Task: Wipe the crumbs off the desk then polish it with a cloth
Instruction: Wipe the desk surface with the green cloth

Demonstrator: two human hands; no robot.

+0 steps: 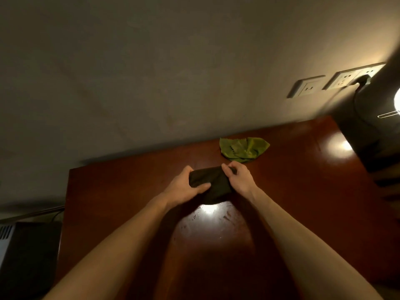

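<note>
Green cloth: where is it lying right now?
In the head view, the green cloth lies crumpled on the desk near the wall, just beyond the right hand and dark cloth.

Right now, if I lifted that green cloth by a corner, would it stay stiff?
Probably floppy: the green cloth lies crumpled in soft folds. Likely light, since it looks thin. It may slide easily on the glossy desk.

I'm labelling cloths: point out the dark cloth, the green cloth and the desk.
dark cloth (216, 180): head view, its folded middle.
green cloth (243, 149): head view, its crumpled centre.
desk (121, 191): head view, bare top, left part.
</note>
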